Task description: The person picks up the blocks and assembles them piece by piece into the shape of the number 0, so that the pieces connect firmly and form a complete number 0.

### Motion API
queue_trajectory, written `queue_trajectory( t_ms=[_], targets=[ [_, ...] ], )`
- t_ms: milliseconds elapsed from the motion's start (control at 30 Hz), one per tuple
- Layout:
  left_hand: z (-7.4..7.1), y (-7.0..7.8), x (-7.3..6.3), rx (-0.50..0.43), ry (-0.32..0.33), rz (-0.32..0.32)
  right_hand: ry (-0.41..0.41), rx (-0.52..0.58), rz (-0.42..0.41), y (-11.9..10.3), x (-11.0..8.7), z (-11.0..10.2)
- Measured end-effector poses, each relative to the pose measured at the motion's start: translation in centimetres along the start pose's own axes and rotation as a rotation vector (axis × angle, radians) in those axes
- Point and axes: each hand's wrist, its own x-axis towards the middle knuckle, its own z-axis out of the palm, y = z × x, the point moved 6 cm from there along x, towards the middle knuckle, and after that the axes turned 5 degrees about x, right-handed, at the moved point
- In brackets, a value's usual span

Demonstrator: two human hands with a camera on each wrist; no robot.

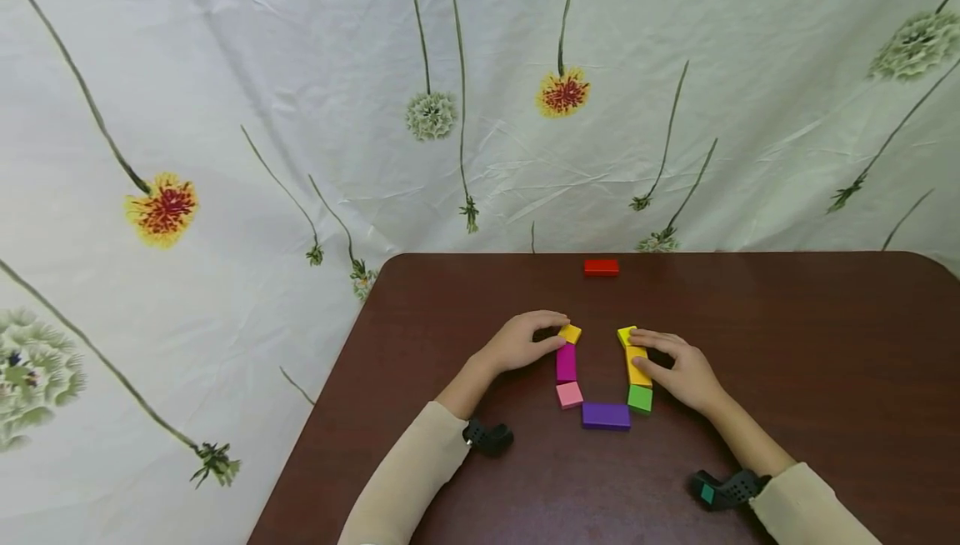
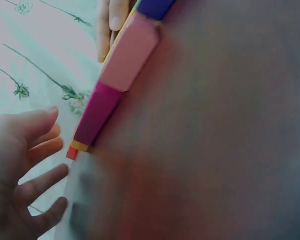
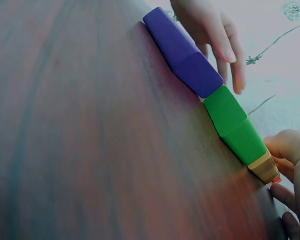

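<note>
My left hand (image 1: 525, 338) touches a small yellow-orange block (image 1: 570, 334), with a finger at its far edge and the thumb near its lower left corner. Below that block lie a magenta block (image 1: 566, 363) and a pink block (image 1: 569, 395). On the other side, my right hand (image 1: 681, 368) has fingertips on a yellow block (image 1: 625, 335) and its thumb on an orange block (image 1: 639, 368). A green block (image 3: 235, 125) and a purple block (image 1: 606, 416) continue the U-shaped row. Fingers of both hands look loosely spread in the wrist views.
A red block (image 1: 602, 267) lies apart near the far edge of the dark brown table (image 1: 825, 345). Behind the table hangs a pale cloth (image 1: 337, 70) printed with flowers. Dark bands (image 1: 491, 438) sit around both wrists.
</note>
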Motion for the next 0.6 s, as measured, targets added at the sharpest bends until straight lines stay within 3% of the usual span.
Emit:
queue_trajectory(
  t_ms=[200, 367, 467, 600],
  targets=[
    [1.1, 0.4, -1.2, -0.053, 0.062, 0.006, 0.004, -0.004, -0.002, 0.0, -0.1, -0.1],
    [1.6, 0.5, -1.6, -0.061, 0.130, 0.068, 0.011, -0.005, 0.001, 0.1, -0.2, -0.1],
    [1.7, 0.5, -1.8, -0.057, 0.134, 0.076, 0.007, -0.002, 0.001, 0.1, -0.2, 0.1],
    [1.7, 0.2, -1.8, -0.072, 0.106, 0.036, 0.004, 0.001, -0.004, 0.0, 0.0, 0.1]
  ],
)
